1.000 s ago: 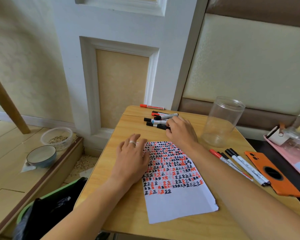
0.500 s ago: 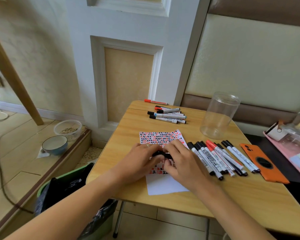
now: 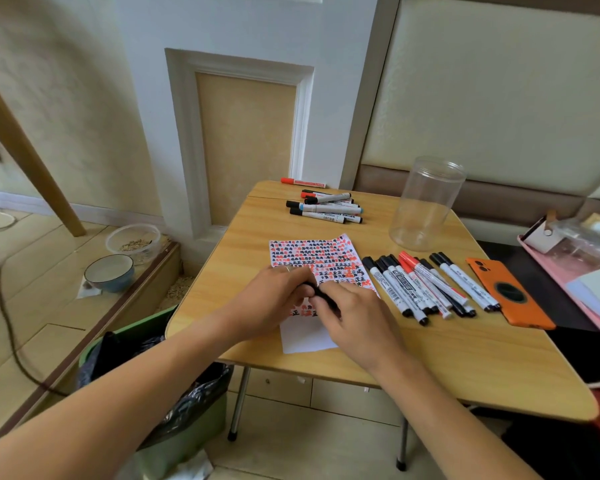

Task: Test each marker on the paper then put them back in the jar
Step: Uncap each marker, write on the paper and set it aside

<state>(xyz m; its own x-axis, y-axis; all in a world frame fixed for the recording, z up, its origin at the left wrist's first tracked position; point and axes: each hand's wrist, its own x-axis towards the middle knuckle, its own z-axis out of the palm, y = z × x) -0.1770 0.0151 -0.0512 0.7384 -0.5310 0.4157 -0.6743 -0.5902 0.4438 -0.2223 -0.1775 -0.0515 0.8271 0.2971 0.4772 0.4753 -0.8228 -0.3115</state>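
- Your two hands meet over the paper point(image 3: 317, 258) on the table point(image 3: 465, 358), both curled round one black-capped marker point(image 3: 321, 295); only a dark stub of it shows between the fingers.
- Your left hand point(image 3: 274, 301) grips one end and your right hand point(image 3: 355, 322) closes round the other; it reads as uncapping, or recapping, though which one cannot be told.
- To do it well, pull straight along the marker's axis, keep the cap in your left hand, and carry the tip to the blank strip at the near edge of the paper, since the far part is already packed with red and black marks.
- Keep a palm on the sheet while writing; it looks light enough to slide on the smooth wood.
- A row of markers point(image 3: 426, 285) lies just right of the paper, a second cluster of markers point(image 3: 326, 207) sits at the far edge, and one red marker point(image 3: 302, 182) lies apart beyond it.
- The clear jar point(image 3: 426, 202) stands upright and appears empty at the far right, so no marker looks returned yet.
- Which pile is tested cannot be told.
- Hidden: the marker's barrel, tip and ink colour, and the paper under your hands.
- The orange phone point(image 3: 510, 292) lies beside the near row.
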